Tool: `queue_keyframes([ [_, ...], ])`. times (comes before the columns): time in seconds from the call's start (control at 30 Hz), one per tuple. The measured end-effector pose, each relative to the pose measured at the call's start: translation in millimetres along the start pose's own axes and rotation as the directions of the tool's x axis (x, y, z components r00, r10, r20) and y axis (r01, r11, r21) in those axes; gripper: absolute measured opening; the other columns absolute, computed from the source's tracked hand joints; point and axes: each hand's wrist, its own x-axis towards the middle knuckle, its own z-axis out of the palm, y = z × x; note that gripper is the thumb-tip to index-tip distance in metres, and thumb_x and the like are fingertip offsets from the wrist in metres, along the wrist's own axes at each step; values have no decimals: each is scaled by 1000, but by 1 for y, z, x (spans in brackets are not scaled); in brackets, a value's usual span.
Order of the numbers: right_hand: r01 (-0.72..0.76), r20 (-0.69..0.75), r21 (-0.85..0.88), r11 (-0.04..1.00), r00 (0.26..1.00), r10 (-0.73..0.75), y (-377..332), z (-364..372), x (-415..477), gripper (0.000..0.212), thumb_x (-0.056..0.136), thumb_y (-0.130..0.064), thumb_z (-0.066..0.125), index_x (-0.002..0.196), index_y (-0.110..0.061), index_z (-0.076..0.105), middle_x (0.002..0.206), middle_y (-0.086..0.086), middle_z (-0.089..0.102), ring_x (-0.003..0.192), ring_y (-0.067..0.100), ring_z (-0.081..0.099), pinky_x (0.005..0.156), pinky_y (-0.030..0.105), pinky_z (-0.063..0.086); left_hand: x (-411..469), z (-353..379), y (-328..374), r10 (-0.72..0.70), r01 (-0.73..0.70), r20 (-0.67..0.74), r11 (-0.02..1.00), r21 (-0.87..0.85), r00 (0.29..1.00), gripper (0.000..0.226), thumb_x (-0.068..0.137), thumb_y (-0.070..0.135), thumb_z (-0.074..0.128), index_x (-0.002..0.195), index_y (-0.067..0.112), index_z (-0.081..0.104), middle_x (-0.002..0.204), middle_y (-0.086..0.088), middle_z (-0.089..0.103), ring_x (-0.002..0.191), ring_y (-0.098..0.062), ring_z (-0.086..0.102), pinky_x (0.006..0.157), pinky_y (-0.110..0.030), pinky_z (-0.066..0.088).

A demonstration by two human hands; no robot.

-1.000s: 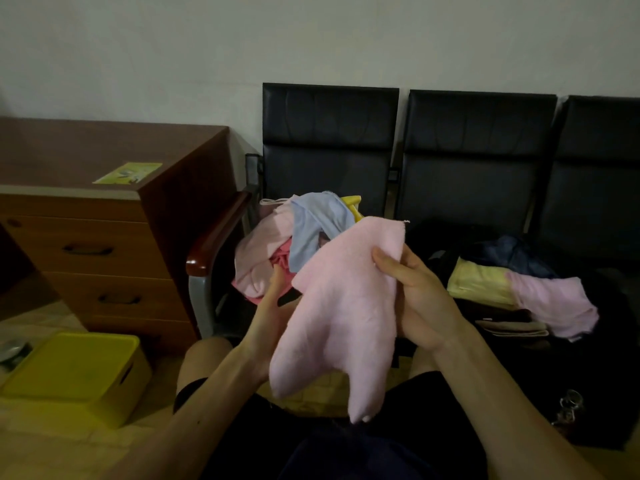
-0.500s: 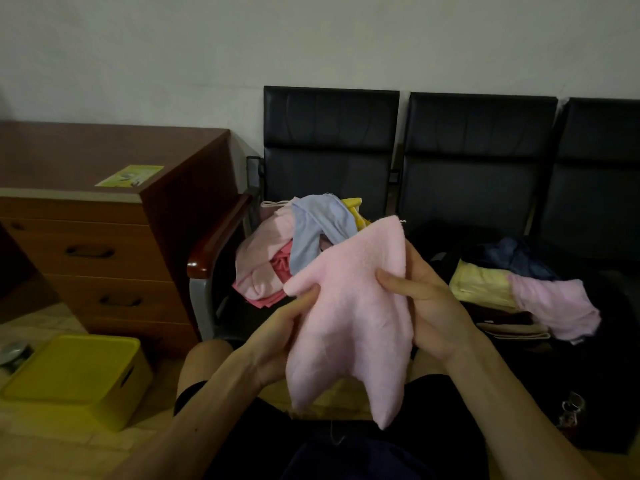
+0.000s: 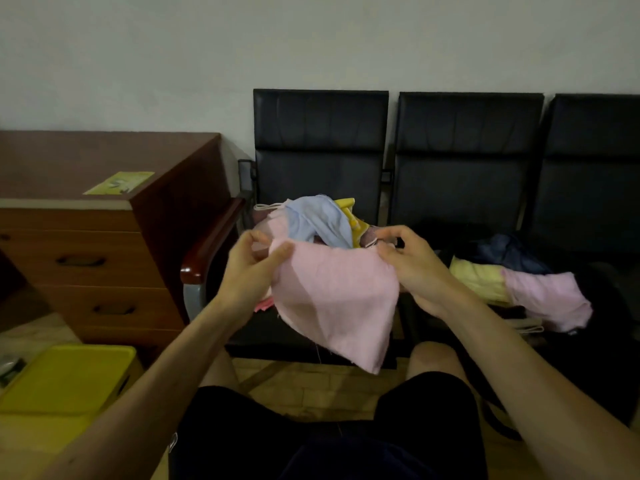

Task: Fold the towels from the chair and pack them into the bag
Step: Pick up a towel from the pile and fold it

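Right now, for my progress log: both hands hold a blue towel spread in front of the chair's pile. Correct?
No. The head view shows the towel that the left hand and right hand hold is pink, not blue; it is spread in front of the pile on the chair.

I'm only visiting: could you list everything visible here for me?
pink towel: one, pink, held up between both hands.
towel pile: several, blue, yellow, pink, on the leftmost chair.
chairs: three, black, along the wall.
bag: one, black, right, with yellow, pink, dark blue cloths on it.
desk: one, brown, left, yellow sheet on top.
box: one, yellow, floor, lower left.
left hand: one, pinches the towel's left corner.
right hand: one, grips its right corner.
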Motion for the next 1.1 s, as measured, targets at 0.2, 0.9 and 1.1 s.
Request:
queue_keyframes([
  [0.2,116,205,-167,979,975,-81,-44,-12,12,51,72,-7,84,118,-18,65,121,3,61,109,18,62,87,36,59,34,-13,31,5,-11,102,998,55,995,16,93,32,64,109,32,66,120,1,60,110,-23,61,97,-50,53],
  [0.9,287,292,-705,648,951,-104,-105,-27,39,25,88,-13,71,112,-6,71,90,1,70,76,12,67,62,23,55,59,-11,81,346,-465,315,568,679,884,34,83,29,77,111,10,72,92,2,65,76,-9,59,65,-19,43],
  [1.1,259,287,-699,666,955,-71,-91,-34,40,24,92,-22,67,113,-10,70,100,5,70,90,20,66,87,39,55,55,-6,76,410,-498,297,580,645,862,21,80,29,79,95,17,72,82,11,58,75,-1,54,74,-25,51],
])
